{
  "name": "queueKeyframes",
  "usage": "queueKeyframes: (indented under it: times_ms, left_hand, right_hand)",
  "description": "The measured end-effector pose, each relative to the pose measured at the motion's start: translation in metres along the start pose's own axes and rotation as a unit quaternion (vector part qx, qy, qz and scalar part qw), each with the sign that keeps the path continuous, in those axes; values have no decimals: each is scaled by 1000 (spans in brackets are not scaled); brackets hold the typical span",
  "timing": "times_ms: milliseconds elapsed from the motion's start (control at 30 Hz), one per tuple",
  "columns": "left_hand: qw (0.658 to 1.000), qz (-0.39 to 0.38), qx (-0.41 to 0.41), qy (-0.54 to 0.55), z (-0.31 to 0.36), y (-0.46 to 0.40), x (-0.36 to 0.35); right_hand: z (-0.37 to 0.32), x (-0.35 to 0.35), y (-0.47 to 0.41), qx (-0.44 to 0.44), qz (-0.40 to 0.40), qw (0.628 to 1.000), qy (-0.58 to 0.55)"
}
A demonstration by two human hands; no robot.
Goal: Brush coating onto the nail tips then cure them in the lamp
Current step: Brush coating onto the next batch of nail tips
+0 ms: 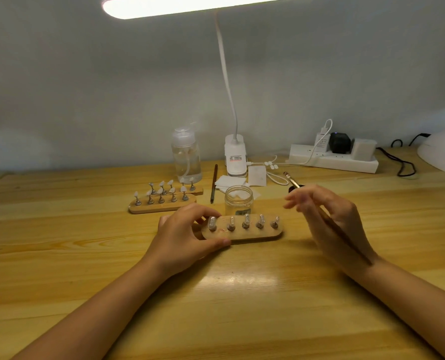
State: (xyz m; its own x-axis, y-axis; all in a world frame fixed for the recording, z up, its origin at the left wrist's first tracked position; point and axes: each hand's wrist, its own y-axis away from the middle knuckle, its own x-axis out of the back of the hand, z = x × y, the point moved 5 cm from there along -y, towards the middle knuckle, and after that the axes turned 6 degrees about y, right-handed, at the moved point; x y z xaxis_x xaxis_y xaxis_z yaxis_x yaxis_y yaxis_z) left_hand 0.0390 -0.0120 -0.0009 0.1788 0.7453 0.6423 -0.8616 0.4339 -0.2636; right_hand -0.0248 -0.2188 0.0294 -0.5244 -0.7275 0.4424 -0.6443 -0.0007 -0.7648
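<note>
Head view: small flat wooden holder (252,233) with five clear nail tips (246,221) on pegs, mid-table. Left hand (183,236) pinching its left end. Right hand (330,219), fingers loose, holding thin brown brush (343,233). Probably light, slidy; tips likely fragile. Best held by wooden ends.

Below our left hand (187,231) and right hand (330,222) the surface (216,307) lies bare between our forearms. Between the hands, the holder (242,231) with its upright tips (246,220) blocks a low pass. Just beyond it stands a jar (239,200); past the left hand sit two more holders (161,205), a bottle (186,157) and a lamp base (235,157). Beyond the right hand lies a power strip (333,158).
</note>
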Motion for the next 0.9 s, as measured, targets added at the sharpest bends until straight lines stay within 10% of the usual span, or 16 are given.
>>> queueKeyframes:
  times_ms: [900]
  left_hand:
    - [1000, 17, -4, -5, 2, 2, 0]
  right_hand:
    - [-13, -11, 9, 78, -10, 996, 44]
